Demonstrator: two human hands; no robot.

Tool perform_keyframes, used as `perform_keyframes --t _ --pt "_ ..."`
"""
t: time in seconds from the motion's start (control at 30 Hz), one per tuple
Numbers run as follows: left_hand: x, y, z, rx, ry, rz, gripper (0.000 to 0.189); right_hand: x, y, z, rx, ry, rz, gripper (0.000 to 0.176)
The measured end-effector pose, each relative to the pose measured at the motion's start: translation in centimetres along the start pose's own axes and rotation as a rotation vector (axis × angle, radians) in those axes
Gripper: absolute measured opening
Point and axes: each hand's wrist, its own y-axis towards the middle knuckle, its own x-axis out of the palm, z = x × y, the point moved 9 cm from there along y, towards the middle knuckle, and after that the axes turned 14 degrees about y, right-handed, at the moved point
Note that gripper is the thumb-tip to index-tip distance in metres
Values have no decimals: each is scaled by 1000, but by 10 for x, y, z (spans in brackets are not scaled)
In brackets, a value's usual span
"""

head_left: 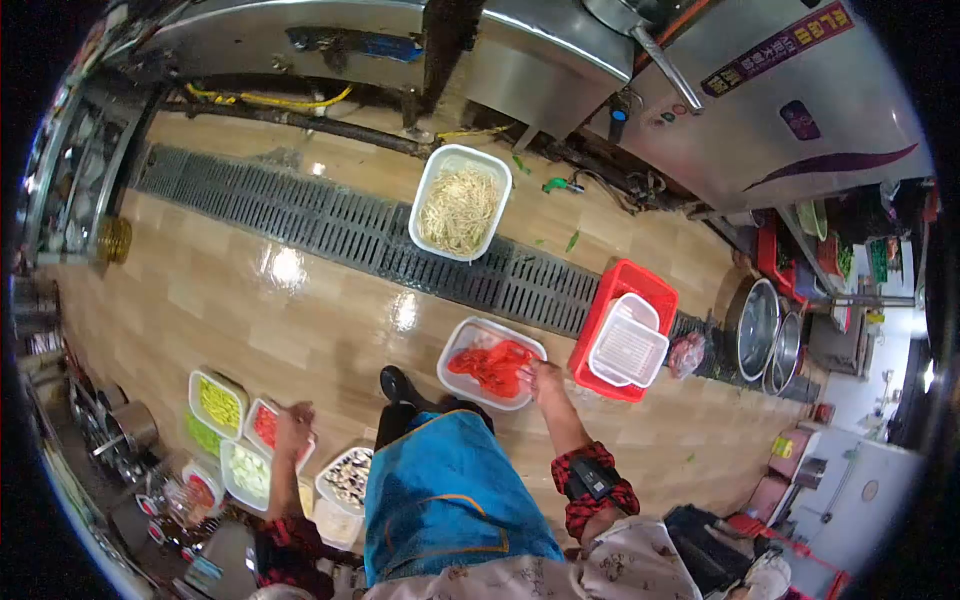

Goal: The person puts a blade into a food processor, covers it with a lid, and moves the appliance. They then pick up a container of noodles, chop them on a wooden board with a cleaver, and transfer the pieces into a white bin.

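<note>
My right hand (pixel 543 380) is closed at the right rim of a white plastic tub (pixel 455 390) on the floor. Bright red, glossy pieces that look like red peppers (pixel 495 366) lie in this tub, close to my fingertips. On the other side, my left hand (pixel 293 428) hangs above a white tub of chopped red pieces (pixel 265 425), its fingers apart and nothing visible in them. Around that hand stand tubs of yellow-green pieces (pixel 219 401), pale green slices (pixel 249 470) and a dark-and-white chopped mix (pixel 348 476).
A white tub of pale shreds (pixel 458 212) sits across the floor drain grate (pixel 330 228). To the right is a red basket (pixel 590 345) holding white containers (pixel 630 345). Metal basins (pixel 758 330) stand farther right. Steel kitchen equipment (pixel 550 60) lines the far side.
</note>
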Motion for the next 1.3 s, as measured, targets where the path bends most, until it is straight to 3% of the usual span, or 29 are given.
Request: perform_keyframes --t 0.03,0.07,0.1,0.17,0.27,0.37,0.4,0.43,0.5,0.63,0.7,0.77,0.83,0.87,0.93,1.0,1.03,1.1,1.13,1.23,1.27,1.3 --pt "-23 35 10 188 160 98 23 2 8 -4 3 18 10 19" --pt "-13 87 -49 120 -164 102 23 13 18 -9 -2 50 -76 18" --pt "-29 119 -39 116 104 173 19 26 27 -12 -8 84 -163 16" --pt "-31 185 -56 29 -528 16 20 43 36 -25 -31 155 -73 12" --pt "-46 225 33 117 -507 23 20 63 79 -44 -81 186 -117 11" --pt "-8 288 52 104 -554 -104 22 81 140 -43 -38 161 -191 10" --pt "12 306 68 192 -1080 -327 22 91 131 -57 -137 151 18 10" --pt "26 330 79 196 -1062 -347 22 103 147 -62 -135 173 31 10" --pt "56 363 76 118 -418 -192 26 113 175 -55 -131 254 5 11" --pt "120 452 89 166 -124 -235 28 156 234 -46 -187 317 -39 9" --pt "160 520 84 180 120 -196 38 173 266 -48 -258 264 40 10" --pt "183 556 122 189 259 -243 53 180 340 -27 -295 225 -48 23" --pt "198 570 164 68 -6 -315 65 196 359 -36 -582 -114 58 33" --pt "215 595 170 147 -158 -240 67 208 375 -29 -564 -100 71 33" --pt "232 622 193 230 -297 -164 70 226 384 -46 -840 48 145 30" --pt "233 612 255 297 -474 -249 59 243 397 -51 -772 10 45 29" --pt "240 623 258 302 -469 -254 59 255 403 -52 -712 -40 -64 28" --pt "248 641 247 89 -435 -213 44 253 404 -60 -769 -182 -33 28" --pt "244 642 248 96 -414 -161 26 253 407 -58 -707 -151 -57 24" --pt "228 641 254 169 -491 -71 17 259 366 -75 -676 -164 -64 17" --pt "208 620 260 220 -466 40 12 257 347 -71 -650 -256 -49 14" --pt "199 605 258 219 -460 30 12 252 330 -65 -632 -348 -37 12"
